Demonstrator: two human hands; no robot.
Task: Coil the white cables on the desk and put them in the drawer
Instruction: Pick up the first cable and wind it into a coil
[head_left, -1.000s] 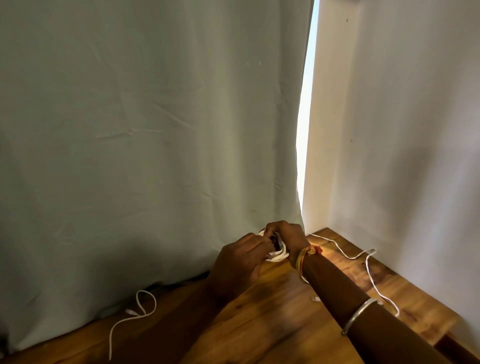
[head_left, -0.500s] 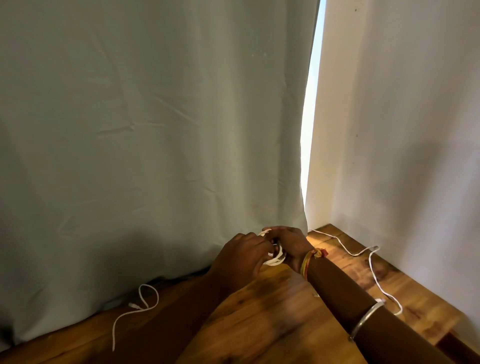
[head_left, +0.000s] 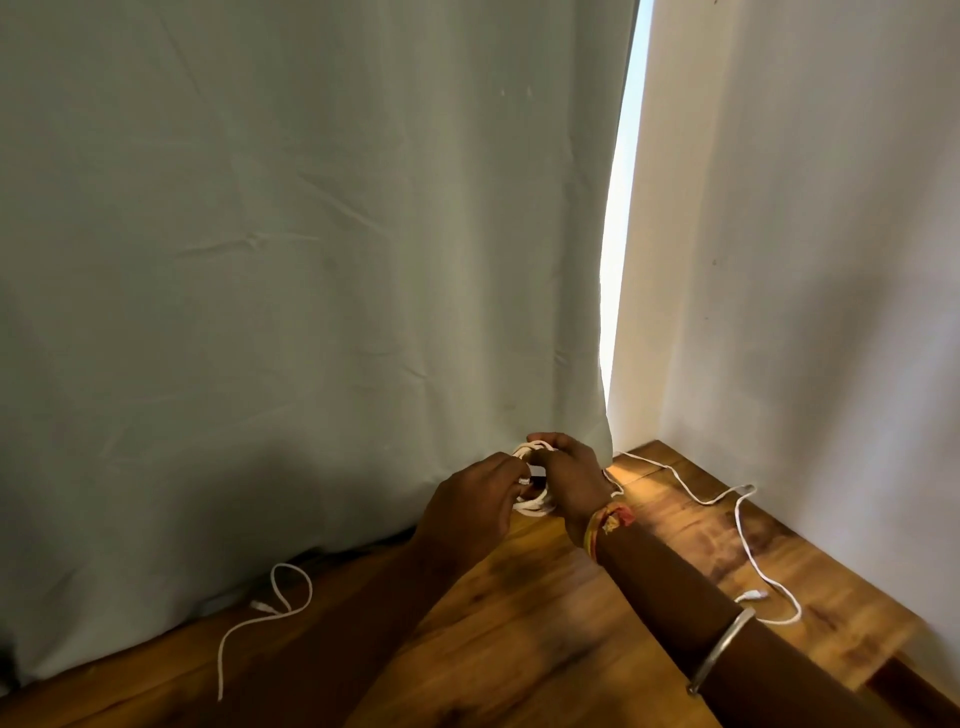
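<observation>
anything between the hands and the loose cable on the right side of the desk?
Nothing visible. Both hands, left hand and right hand, hold the coil; the loose cable lies on bare desk beside the right forearm.

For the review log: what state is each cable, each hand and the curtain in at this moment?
White cable coil: partly wound, held above the wooden desk.
Left hand: closed on the coil.
Right hand: closed on the coil.
Loose white cable at right: uncoiled, lying on the desk.
Loose white cable at left: uncoiled, one loop.
Pale green curtain: drawn, a bright gap at its right edge.
</observation>
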